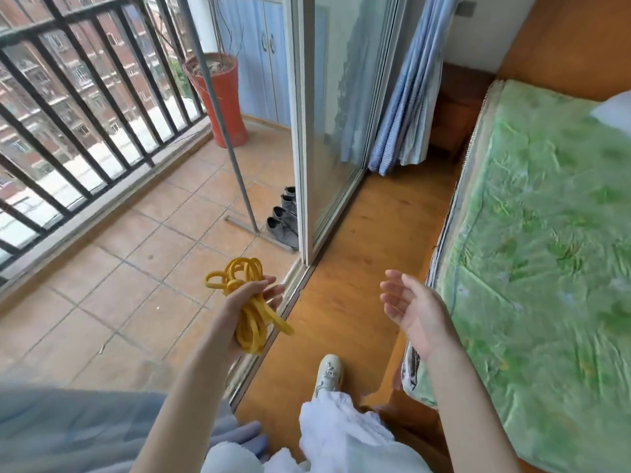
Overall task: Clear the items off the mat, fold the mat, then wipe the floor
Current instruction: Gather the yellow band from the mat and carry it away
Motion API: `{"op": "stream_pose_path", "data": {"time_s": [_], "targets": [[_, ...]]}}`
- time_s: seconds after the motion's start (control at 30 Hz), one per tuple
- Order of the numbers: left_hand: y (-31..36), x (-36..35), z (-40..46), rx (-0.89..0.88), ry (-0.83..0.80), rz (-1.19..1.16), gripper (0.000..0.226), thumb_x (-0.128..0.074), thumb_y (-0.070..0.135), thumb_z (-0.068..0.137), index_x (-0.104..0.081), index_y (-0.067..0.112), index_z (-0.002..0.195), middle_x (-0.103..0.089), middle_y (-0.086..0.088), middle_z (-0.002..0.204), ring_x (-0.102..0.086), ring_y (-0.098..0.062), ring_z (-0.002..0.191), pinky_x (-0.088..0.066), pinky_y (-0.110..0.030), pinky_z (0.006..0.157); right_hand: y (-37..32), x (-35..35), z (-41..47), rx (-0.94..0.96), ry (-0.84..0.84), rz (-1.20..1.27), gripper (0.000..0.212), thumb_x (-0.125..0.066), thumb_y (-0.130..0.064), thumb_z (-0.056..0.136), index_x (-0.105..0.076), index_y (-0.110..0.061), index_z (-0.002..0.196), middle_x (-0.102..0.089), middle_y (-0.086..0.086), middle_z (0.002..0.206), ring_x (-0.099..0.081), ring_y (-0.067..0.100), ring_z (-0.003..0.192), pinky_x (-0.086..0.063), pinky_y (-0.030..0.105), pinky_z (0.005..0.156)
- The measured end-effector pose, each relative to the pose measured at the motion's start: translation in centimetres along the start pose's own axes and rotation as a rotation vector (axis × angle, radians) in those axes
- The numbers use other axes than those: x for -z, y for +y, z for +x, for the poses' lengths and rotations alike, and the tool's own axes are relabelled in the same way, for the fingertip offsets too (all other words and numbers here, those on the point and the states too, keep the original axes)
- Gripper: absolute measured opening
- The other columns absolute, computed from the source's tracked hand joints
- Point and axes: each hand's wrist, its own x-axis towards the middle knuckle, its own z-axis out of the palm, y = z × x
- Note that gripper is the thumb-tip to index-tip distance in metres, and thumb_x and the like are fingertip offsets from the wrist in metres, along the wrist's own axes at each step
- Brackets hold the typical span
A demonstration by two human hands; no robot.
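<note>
My left hand [247,303] grips a bundle of yellow elastic bands [251,322], with loops sticking out above and below the fist. It hangs over the door track between the tiled balcony and the wooden floor. My right hand [415,310] is held up empty, palm turned left and fingers spread, beside the bed's edge. A pale blue-grey mat [68,425] lies at the bottom left on the balcony tiles, blurred and partly cut off by the frame.
A bed with a green sheet [546,250] fills the right side. A sliding glass door [327,131] stands ahead, with grey shoes [283,221] and a metal pole stand [235,165] by it. A red planter [222,97] and a black railing [85,114] border the balcony.
</note>
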Motion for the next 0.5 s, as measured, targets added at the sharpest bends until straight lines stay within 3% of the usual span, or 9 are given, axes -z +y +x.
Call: {"op": "stream_pose_path", "data": {"time_s": [0.17,0.3,0.5], "targets": [[3.8,-5.0,7.5,0.018,-0.026,0.004,0.012,-0.050,0.004,0.088,-0.060,-0.001,0.093,-0.070,-0.013,0.072,-0.067,-0.014,0.054,-0.055,-0.020,0.050,-5.0,-1.6,7.0,0.046,-0.009,0.003,0.024,-0.041,-0.015,0.097,-0.065,-0.012,0.095,-0.065,0.003,0.079,-0.058,0.014,0.068,-0.045,0.025,0.064],[6.6,-10.0,13.2,0.030,-0.063,0.046,0.022,-0.060,0.008,0.073,-0.062,-0.001,0.092,-0.070,-0.014,0.077,-0.067,-0.015,0.056,-0.055,-0.020,0.051,-9.7,-1.4,12.4,0.089,0.037,0.037,0.024,-0.042,-0.015,0.096,-0.066,-0.012,0.094,-0.065,0.003,0.078,-0.060,0.011,0.063,-0.046,0.022,0.060],[8.4,-16.0,20.2,0.080,-0.094,0.075,0.013,-0.052,0.005,0.087,-0.063,0.000,0.093,-0.071,-0.012,0.073,-0.066,-0.014,0.053,-0.055,-0.019,0.052,-14.1,-0.2,18.1,0.108,0.116,0.106,0.024,-0.042,-0.014,0.096,-0.065,-0.010,0.094,-0.068,0.002,0.070,-0.062,0.010,0.057,-0.050,0.018,0.051]]}}
